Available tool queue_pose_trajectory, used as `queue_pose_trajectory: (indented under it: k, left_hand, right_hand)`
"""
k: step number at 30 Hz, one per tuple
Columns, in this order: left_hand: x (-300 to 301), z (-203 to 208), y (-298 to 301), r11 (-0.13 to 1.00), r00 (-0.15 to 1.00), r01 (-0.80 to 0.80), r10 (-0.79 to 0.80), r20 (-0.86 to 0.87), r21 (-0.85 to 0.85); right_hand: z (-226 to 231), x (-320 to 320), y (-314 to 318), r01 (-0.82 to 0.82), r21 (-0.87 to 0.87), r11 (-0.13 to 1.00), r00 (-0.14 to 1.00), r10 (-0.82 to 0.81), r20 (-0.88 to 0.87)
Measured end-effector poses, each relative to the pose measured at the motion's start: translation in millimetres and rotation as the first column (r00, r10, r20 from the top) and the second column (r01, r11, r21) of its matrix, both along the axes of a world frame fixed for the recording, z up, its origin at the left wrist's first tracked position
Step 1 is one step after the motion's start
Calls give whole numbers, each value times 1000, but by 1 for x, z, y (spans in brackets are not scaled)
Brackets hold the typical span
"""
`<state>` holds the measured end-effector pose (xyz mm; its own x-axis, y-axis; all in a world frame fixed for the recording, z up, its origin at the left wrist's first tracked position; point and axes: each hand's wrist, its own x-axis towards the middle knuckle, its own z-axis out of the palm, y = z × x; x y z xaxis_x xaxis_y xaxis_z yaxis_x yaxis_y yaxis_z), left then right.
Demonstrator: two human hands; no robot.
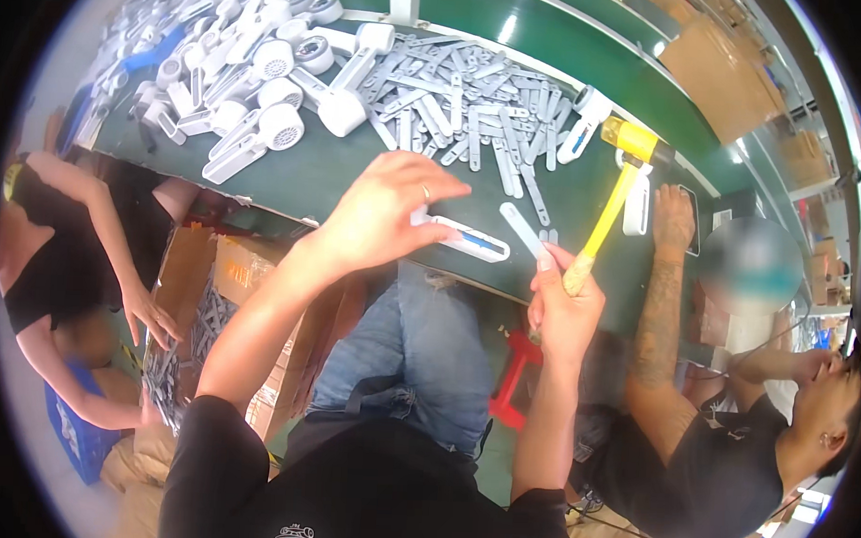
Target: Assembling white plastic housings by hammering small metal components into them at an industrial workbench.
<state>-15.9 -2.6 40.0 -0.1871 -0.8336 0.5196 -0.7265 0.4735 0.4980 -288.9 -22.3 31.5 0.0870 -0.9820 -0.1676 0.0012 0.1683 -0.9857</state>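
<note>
Left hand (387, 211): fingers half bent, holding white handle (483, 244) by end; looks light, hard, maybe slippery; grip sides. Right hand (567, 302): fingers curled round yellow hammer (611, 209), pinching thin gray strip (522, 229).

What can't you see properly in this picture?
All in the head view:
- White casing: left end partly hidden by the left hand.
- Grey strip: lower end covered by the right hand.
- Yellow hammer: part of its handle, inside that hand.
- Carton: partly behind the left forearm.
- Strip pile: overlapping, so uncountable.
</note>
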Motion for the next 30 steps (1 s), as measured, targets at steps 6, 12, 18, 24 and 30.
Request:
queue_pose_trajectory:
  k: [6,12,18,24,30]
  left_hand:
    - [-6,-30,7,998,993,55,-50,108,-44]
    - [-9,-33,9,998,996,44,-41,84,-42]
    - [-6,-38,7,986,987,106,-89,134,-127]
    - [-11,-32,6,997,994,70,-68,87,-25]
    - [-12,-19,0,963,999,-8,18,-35,271]
  right_hand:
    - [-1,36,18,33,-62,997,999,-34,-15]
    - [-16,44,21,-37,-103,994,994,25,-109]
    - [-16,46,23,-43,-50,998,990,36,-134]
    - [-17,44,27,21,-101,995,993,-33,-116]
    - [-23,41,25,-87,-89,992,992,78,-101]
